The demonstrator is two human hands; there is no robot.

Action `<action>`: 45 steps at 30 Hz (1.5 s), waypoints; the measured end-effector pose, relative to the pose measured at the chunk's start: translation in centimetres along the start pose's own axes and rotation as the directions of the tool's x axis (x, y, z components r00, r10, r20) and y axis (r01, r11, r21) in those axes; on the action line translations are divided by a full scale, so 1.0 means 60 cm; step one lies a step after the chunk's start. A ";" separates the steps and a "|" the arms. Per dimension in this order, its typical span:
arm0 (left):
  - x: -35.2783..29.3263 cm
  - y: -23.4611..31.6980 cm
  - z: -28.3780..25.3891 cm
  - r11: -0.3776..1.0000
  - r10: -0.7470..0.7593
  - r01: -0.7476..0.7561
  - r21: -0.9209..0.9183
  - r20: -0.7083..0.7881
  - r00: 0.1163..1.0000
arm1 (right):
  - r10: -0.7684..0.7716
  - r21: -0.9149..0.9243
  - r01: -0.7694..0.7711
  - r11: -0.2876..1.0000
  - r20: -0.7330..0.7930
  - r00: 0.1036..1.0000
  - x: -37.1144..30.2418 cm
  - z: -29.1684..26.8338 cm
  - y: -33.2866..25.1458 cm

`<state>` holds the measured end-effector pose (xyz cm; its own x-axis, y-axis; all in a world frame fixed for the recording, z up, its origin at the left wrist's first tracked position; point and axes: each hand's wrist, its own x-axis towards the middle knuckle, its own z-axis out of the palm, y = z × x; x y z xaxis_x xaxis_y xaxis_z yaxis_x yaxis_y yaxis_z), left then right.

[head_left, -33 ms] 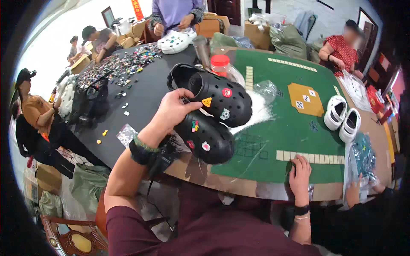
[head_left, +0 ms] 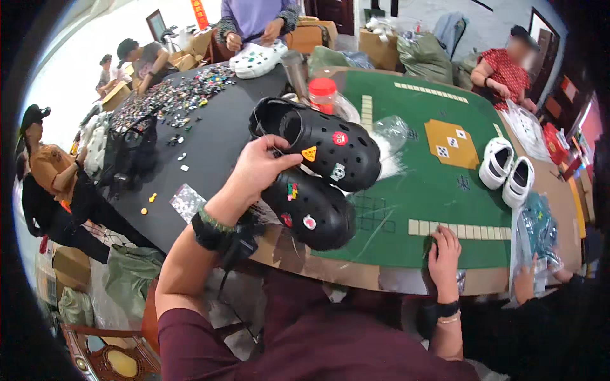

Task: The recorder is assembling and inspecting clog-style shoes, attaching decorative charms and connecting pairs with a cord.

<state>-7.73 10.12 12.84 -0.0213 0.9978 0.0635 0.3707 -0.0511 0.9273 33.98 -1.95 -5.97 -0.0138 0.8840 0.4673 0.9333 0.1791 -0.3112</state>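
Note:
A pair of black foam clogs (head_left: 337,143) hangs over the near edge of the table, held up by my left hand (head_left: 259,166). Its thumb and fingers pinch the clogs where they meet, near the heel openings. Colourful charms stud the holes, among them an orange triangular charm (head_left: 309,153) beside my thumb and a red charm (head_left: 340,138). My right hand (head_left: 444,253) rests at the table's front edge with its fingers stretched out, holding nothing. Its fingertips lie by a row of pale tiles (head_left: 470,232) and may touch them.
White clogs (head_left: 508,171) stand on the green table mat (head_left: 406,190), right of a yellow board (head_left: 452,146) with dice. A red-lidded jar (head_left: 323,95) is behind the black clogs. Loose charms (head_left: 171,95) cover the dark table's far left. A co-worker's hands are on white clogs (head_left: 257,60).
The black clogs have shifted very slightly right and down in the picture, and the whole view has moved a little. Both hands keep their hold and place.

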 end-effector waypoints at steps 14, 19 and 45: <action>-0.094 -0.064 0.159 0.992 -0.111 0.077 0.102 0.391 0.914 | 0.045 0.405 -0.058 0.912 0.043 0.998 -0.007 -0.060 -0.082; -0.070 -0.068 0.116 0.969 0.024 -0.092 0.228 0.284 0.959 | 0.071 0.572 -0.147 0.807 0.153 0.986 -0.024 -0.089 -0.116; -0.171 -0.132 0.116 0.964 -0.237 0.262 0.049 0.604 0.760 | 0.359 0.859 -0.493 0.139 0.421 0.833 -0.003 -0.043 -0.067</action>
<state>-4.00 0.62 2.26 0.4570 0.7970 -0.3948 0.3976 0.2140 0.8922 31.16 -3.94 -2.68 0.1724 0.9825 -0.0702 -0.1718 -0.0402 -0.9843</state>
